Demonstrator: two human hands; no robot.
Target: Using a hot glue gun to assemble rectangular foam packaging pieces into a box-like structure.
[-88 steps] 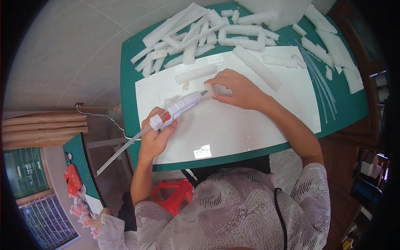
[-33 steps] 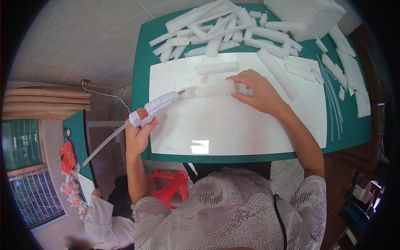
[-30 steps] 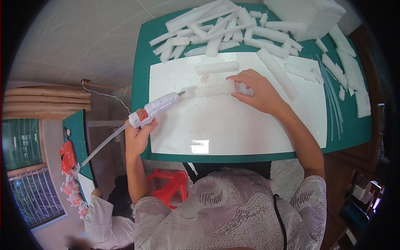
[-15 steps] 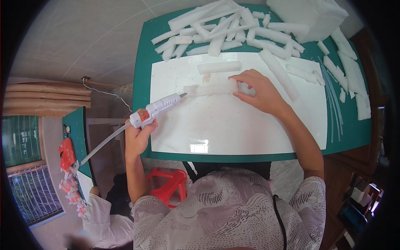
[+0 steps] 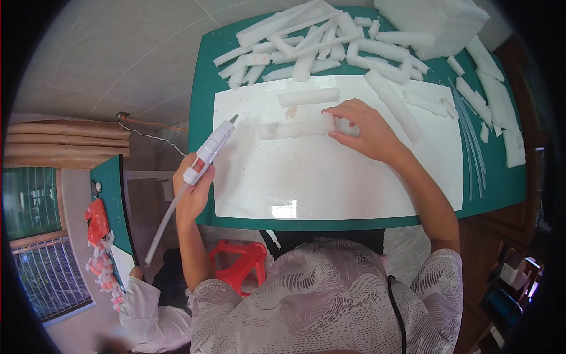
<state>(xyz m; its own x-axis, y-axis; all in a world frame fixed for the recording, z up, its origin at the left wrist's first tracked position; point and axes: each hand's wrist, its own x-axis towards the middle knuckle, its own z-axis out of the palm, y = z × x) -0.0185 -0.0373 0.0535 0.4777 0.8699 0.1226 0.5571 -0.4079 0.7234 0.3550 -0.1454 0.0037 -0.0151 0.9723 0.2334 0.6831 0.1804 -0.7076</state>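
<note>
A white hot glue gun (image 5: 210,152) is gripped in my left hand (image 5: 193,194) over the left edge of the white board (image 5: 342,189). Its nozzle points up and away, and a long translucent glue stick (image 5: 162,227) trails from its back. My right hand (image 5: 361,131) pinches the right end of a white foam strip (image 5: 295,128) that lies flat on the board. Thumb and fingers sit on either side of that end. Just beyond it lies a second foam strip (image 5: 309,96), touched by neither hand.
Many foam strips (image 5: 318,44) are heaped along the green table's (image 5: 203,88) far side, beside a big foam block (image 5: 433,26). Clear glue sticks (image 5: 469,141) lie at the right. A red stool (image 5: 242,262) stands below; a person in white (image 5: 150,315) sits at lower left.
My left hand has swung the glue gun away from the strip's left end, its nozzle now turned up and further left. The right hand keeps its hold on the strip.
</note>
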